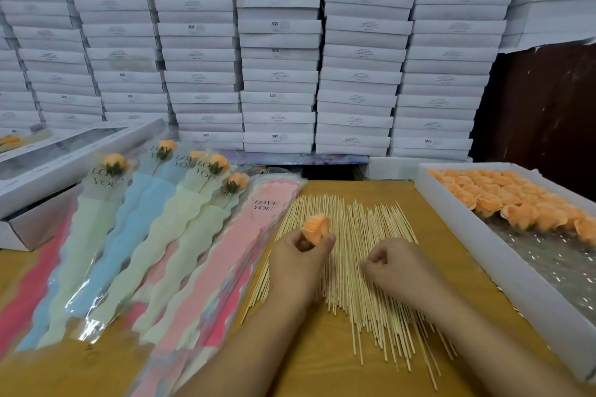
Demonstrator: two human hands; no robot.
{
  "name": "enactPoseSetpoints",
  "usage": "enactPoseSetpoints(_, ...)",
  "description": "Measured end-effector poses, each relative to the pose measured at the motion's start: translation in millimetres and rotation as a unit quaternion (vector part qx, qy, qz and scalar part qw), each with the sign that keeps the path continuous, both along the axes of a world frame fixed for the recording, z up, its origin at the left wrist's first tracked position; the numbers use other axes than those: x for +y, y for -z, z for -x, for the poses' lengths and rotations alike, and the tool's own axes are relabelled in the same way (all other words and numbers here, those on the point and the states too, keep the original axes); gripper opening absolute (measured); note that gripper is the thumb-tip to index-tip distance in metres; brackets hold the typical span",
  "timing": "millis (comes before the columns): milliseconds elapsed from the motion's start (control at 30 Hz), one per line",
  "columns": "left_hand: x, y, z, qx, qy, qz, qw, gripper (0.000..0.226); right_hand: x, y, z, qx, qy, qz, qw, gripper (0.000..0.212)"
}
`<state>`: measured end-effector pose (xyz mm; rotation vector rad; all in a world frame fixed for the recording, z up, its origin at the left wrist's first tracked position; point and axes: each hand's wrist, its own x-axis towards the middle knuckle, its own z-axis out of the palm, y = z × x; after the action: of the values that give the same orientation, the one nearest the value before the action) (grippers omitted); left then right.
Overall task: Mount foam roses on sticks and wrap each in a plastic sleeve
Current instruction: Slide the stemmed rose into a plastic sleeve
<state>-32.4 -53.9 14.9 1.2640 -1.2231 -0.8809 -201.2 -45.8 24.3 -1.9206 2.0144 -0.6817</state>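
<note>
I've got one orange foam rose (316,226) pinched between thumb and curled fingers of my left hand (298,256), held just above the spread of wooden sticks (358,271) lying on the desk (322,374). My right hand (392,263) hovers over the same sticks, fingers curled in; can't tell if it's pinching a stick or holding nothing.

The sticks fan out flat in the middle of the desk, between both hands and running toward me.

Right of them sits a white tray (477,245) with rows of loose orange roses (503,200) filling its far part and crinkled clear plastic showing in the near part.

Left of the sticks lies a pile of pastel plastic sleeves (225,267), pink one on top printed "LOVE YOU". Further left, finished wrapped roses (114,164) lie in cream and blue sleeves, overlapping each other. Beyond those, a long white window box (58,164) tilted at the desk's left edge.

Behind everything, stacked white boxes (277,51) form a wall.
</note>
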Motion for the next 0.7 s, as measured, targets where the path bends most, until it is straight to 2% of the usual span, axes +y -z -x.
enactPoseSetpoints(133,1,-1,-2,0.032,0.005,-0.021,0.999,0.013,-3,1,-7,0.048,-0.005,-0.038,0.998,0.045)
enactPoseSetpoints(233,1,-2,-2,0.043,0.003,-0.029,0.999,0.011,-6,-2,-10,0.049,0.012,-0.070,0.996,0.046)
enactPoseSetpoints(500,-1,-1,-2,0.060,0.003,-0.037,0.998,0.009,-9,-7,-2,-0.088,0.025,-0.118,0.989,0.049)
enactPoseSetpoints(700,-4,-3,-8,0.136,0.035,-0.082,0.987,0.020,5,-14,17,-0.190,-0.031,-0.109,0.975,0.041)
